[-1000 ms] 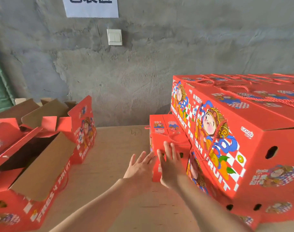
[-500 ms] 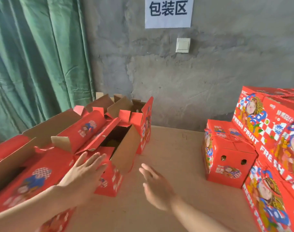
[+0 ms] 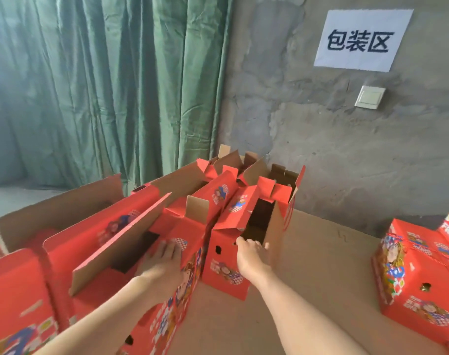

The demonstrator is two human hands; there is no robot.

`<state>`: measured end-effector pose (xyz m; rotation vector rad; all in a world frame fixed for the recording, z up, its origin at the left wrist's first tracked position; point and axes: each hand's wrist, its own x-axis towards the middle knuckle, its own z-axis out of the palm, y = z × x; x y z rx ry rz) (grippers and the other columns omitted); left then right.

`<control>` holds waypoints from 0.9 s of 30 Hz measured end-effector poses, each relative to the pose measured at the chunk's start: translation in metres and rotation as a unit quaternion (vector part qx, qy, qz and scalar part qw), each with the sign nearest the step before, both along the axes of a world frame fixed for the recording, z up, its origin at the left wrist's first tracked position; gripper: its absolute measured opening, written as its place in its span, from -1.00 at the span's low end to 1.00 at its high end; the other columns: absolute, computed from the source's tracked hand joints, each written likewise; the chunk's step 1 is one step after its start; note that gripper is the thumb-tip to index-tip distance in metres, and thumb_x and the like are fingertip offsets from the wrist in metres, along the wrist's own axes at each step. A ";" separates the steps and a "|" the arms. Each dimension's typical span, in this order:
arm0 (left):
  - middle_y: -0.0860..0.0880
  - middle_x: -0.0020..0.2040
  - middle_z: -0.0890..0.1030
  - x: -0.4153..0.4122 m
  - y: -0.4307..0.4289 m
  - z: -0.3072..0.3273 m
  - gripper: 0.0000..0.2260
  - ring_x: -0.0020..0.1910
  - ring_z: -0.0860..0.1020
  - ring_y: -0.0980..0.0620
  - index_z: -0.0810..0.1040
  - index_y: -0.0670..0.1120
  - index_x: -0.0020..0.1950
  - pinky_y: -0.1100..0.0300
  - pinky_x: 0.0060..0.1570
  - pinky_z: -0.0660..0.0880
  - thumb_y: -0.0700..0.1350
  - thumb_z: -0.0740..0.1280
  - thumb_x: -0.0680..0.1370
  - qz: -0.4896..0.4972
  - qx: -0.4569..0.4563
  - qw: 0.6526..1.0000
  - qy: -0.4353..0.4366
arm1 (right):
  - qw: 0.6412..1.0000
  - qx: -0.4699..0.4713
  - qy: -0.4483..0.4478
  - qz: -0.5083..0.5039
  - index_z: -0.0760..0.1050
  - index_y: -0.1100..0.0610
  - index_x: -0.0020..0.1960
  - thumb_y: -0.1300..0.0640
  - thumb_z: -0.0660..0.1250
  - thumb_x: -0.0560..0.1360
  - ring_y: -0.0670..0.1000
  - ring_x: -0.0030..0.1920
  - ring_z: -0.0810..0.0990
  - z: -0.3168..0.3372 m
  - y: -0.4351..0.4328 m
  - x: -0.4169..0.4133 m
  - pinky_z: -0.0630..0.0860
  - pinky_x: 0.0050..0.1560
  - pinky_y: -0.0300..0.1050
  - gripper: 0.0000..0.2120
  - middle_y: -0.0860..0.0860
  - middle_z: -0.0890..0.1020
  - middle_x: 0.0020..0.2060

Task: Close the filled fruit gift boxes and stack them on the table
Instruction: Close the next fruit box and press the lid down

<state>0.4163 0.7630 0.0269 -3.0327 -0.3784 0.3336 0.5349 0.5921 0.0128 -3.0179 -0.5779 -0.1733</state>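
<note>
Several red fruit gift boxes with their flaps open stand in a row at the left of the table (image 3: 320, 267). My right hand (image 3: 250, 260) grips the near rim of the rightmost open box (image 3: 226, 274), fingers hooked over the edge into its dark opening. My left hand (image 3: 163, 265) rests flat on the near top end of the neighbouring open box (image 3: 185, 298), fingers stretched toward its opening. What lies inside the boxes is hidden in shadow. A closed red gift box (image 3: 418, 285) stands at the right edge.
More open boxes (image 3: 95, 234) with raised brown flaps crowd the left side. A green curtain (image 3: 116, 85) hangs behind them. The grey wall carries a paper sign (image 3: 359, 41) and a light switch (image 3: 370, 97). Bare brown tabletop lies between the open boxes and the closed box.
The view swung left, away from the stack of closed boxes. Both hands left the small closed box and moved onto the open boxes; my right hand took hold of a rim.
</note>
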 end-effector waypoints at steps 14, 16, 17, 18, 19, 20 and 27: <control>-0.09 0.44 0.34 -0.018 -0.017 -0.002 -0.63 0.42 0.29 -0.07 0.27 -0.12 0.44 0.06 0.37 0.19 -0.08 0.07 0.64 -0.046 -0.189 0.952 -0.237 | 0.975 0.077 -0.157 0.139 0.55 -0.08 -0.33 0.18 0.26 0.14 -0.19 -0.18 0.64 -0.012 -0.185 -0.211 0.22 0.26 -0.31 -0.80 -0.17 0.63 -0.37; -0.18 0.26 0.53 -0.026 -0.037 0.002 -0.71 0.24 0.48 -0.16 0.45 -0.18 0.30 0.07 0.16 0.37 -0.18 0.11 0.62 -0.019 -0.316 0.900 -0.299 | 0.985 0.050 -0.095 0.134 0.62 -0.05 -0.28 0.35 0.44 -0.02 -0.17 0.03 0.63 -0.002 -0.216 -0.228 0.24 0.23 -0.27 -0.59 -0.22 0.67 -0.19; -0.20 0.14 0.60 -0.031 -0.046 0.004 -0.74 0.14 0.54 -0.18 0.51 -0.19 0.22 0.08 0.04 0.40 -0.20 0.13 0.61 -0.005 -0.350 0.883 -0.314 | 0.990 0.038 -0.058 0.123 0.66 -0.03 -0.18 0.40 0.45 0.00 -0.19 0.14 0.58 0.004 -0.230 -0.232 0.20 0.25 -0.28 -0.52 -0.25 0.65 -0.06; -0.21 0.03 0.63 -0.036 -0.053 0.005 -0.77 0.05 0.58 -0.20 0.56 -0.21 0.13 0.11 -0.07 0.41 -0.21 0.15 0.60 0.000 -0.378 0.871 -0.315 | 0.993 0.048 -0.027 0.108 0.66 0.01 -0.02 0.42 0.40 0.13 -0.22 0.26 0.48 0.008 -0.242 -0.235 0.10 0.34 -0.30 -0.50 -0.28 0.58 0.09; -0.20 -0.09 0.65 -0.041 -0.059 0.005 -0.80 -0.06 0.61 -0.18 0.60 -0.22 0.01 0.15 -0.17 0.40 -0.23 0.18 0.59 -0.006 -0.406 0.860 -0.308 | 0.994 0.070 -0.005 0.089 0.61 0.04 0.14 0.42 0.30 0.29 -0.25 0.35 0.36 0.012 -0.252 -0.238 -0.01 0.42 -0.30 -0.50 -0.30 0.49 0.18; -0.15 -0.21 0.65 -0.048 -0.064 0.004 -0.81 -0.19 0.61 -0.11 0.61 -0.20 -0.12 0.19 -0.25 0.40 -0.26 0.21 0.58 -0.014 -0.440 0.849 -0.291 | 0.989 0.133 0.037 0.059 0.56 0.06 0.23 0.42 0.21 0.42 -0.25 0.39 0.28 0.013 -0.258 -0.241 -0.02 0.45 -0.32 -0.53 -0.30 0.44 0.19; -0.10 -0.03 0.68 -0.103 -0.074 -0.017 -0.83 -0.22 0.58 0.03 0.62 -0.07 0.05 0.21 -0.27 0.47 -0.27 0.31 0.54 0.080 -0.689 0.693 -0.194 | 0.881 0.442 0.127 -0.109 0.31 0.09 0.39 0.38 0.31 0.49 -0.14 0.39 0.31 0.012 -0.248 -0.280 0.24 0.15 -0.60 -0.48 -0.09 0.38 0.33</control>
